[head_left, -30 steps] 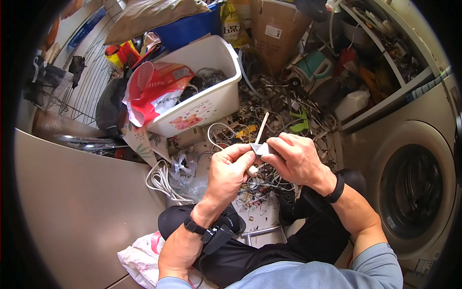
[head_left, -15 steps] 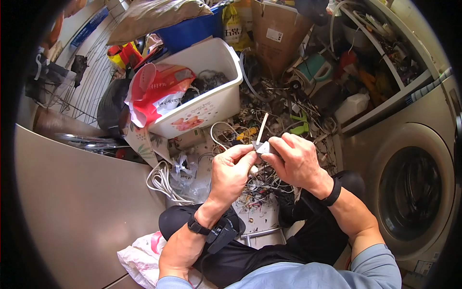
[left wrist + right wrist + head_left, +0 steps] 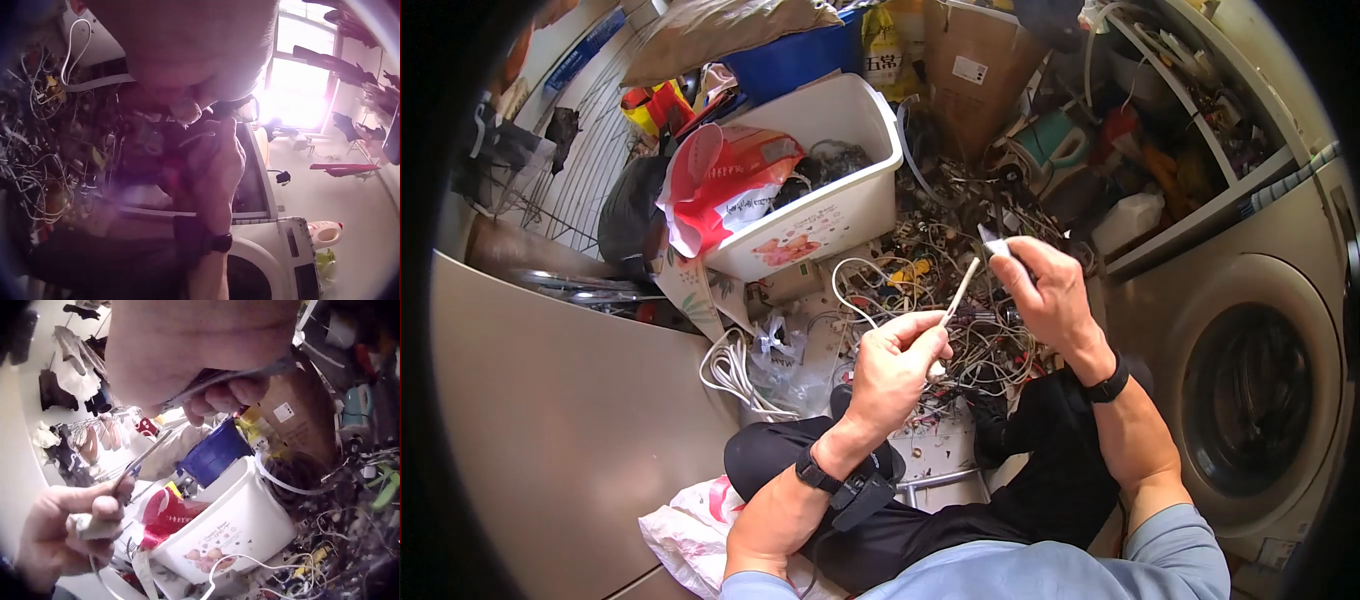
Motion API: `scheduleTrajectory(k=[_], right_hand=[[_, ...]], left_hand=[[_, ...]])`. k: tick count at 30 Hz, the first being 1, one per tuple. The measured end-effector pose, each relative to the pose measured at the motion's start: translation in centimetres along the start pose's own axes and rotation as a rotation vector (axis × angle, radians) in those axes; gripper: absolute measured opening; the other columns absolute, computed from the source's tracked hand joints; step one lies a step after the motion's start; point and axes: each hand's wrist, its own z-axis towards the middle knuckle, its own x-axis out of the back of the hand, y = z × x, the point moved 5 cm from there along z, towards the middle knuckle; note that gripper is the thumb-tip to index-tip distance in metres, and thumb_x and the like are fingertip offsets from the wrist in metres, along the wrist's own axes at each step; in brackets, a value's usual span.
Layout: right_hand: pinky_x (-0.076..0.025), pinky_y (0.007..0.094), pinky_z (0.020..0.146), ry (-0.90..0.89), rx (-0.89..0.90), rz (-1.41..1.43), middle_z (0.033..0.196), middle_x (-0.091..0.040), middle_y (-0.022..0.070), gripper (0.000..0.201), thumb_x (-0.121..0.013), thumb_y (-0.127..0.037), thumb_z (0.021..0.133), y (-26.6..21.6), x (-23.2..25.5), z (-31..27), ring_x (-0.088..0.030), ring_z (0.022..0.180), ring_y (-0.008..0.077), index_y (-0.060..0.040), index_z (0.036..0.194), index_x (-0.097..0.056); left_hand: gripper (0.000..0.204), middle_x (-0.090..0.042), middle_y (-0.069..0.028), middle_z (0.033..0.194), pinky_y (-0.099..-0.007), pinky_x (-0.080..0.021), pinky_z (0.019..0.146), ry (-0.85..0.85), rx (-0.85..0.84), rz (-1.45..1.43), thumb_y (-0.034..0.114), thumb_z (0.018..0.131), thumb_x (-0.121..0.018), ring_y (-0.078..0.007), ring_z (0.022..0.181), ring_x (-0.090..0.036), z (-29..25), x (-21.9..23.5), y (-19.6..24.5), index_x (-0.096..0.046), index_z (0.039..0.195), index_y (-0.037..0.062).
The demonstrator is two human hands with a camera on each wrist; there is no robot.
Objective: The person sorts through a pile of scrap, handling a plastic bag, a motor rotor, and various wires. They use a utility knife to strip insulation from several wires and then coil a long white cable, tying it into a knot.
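Note:
My left hand (image 3: 893, 365) pinches a white cable (image 3: 963, 284) between thumb and fingers, and its straight end points up and away. A white block-like end (image 3: 94, 526) shows under those fingers in the right wrist view, with a thin cord hanging from it. To the right and farther off, my right hand (image 3: 1048, 290) grips a knife with a flat grey blade (image 3: 992, 240). The knife's grey side (image 3: 228, 380) runs along the palm in the right wrist view, fingers curled round it. Knife and cable end are apart.
A heap of tangled wires and scraps (image 3: 1000, 350) covers the floor beyond the hands. Behind it stands a white bin (image 3: 830, 230) holding a red bag (image 3: 725, 185). At right is a washing machine (image 3: 1170, 300), at left a coiled white cable (image 3: 735, 370).
The right hand has drawn the knife away from the cable, up and to the right. The left hand still pinches the cable, now slightly lower, with the cable end tilted more to the right.

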Motion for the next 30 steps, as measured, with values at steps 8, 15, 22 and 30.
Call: scheduleTrajectory(k=[8, 15, 22, 30], right_hand=[[-0.052, 0.0396, 0.061, -0.174, 0.182, 0.029, 0.083, -0.067, 0.0148, 0.024, -0.076, -0.022, 0.09, -0.7, -1.9, -1.5, -0.067, 0.071, 0.0331, -0.0023, 0.1, -0.067], [-0.053, 0.0404, 0.061, -0.242, 0.246, 0.037, 0.082, -0.063, 0.0118, 0.027, -0.076, -0.025, 0.089, -2.3, -3.2, -2.6, -0.066, 0.069, 0.0318, -0.0044, 0.101, -0.065], [-0.052, 0.0403, 0.06, -0.278, 0.258, 0.017, 0.08, -0.061, 0.0113, 0.028, -0.077, -0.027, 0.089, -2.3, -3.4, -2.8, -0.065, 0.068, 0.0314, -0.0047, 0.099, -0.064], [-0.052, 0.0403, 0.059, -0.304, 0.254, 0.043, 0.077, -0.061, 0.011, 0.026, -0.077, -0.027, 0.088, -2.3, -3.4, -3.1, -0.064, 0.066, 0.0306, -0.005, 0.096, -0.066]], left_hand=[[0.024, -0.067, 0.0021, 0.079, -0.0181, -0.045, 0.058, 0.062, 0.056, -0.108, 0.013, 0.101, -0.067, -0.0022, 0.066, -0.058, -0.1, 0.9, -0.2, -0.072, 0.121, -0.0003], [0.024, -0.069, 0.0019, 0.083, -0.0184, -0.045, 0.059, 0.097, -0.007, -0.06, 0.01, 0.101, -0.066, -0.0013, 0.067, -0.057, 0.1, 0.4, 0.2, -0.072, 0.121, -0.0009], [0.022, -0.07, 0.001, 0.085, -0.0183, -0.043, 0.058, 0.08, -0.036, -0.089, 0.006, 0.102, -0.063, -0.002, 0.068, -0.058, 0.0, 0.3, -0.4, -0.07, 0.121, -0.0007], [0.024, -0.073, 0.0004, 0.094, -0.0189, -0.05, 0.065, 0.022, -0.027, -0.105, 0.006, 0.102, -0.061, -0.0021, 0.074, -0.061, 0.1, 0.2, -0.5, -0.071, 0.122, -0.0005]])
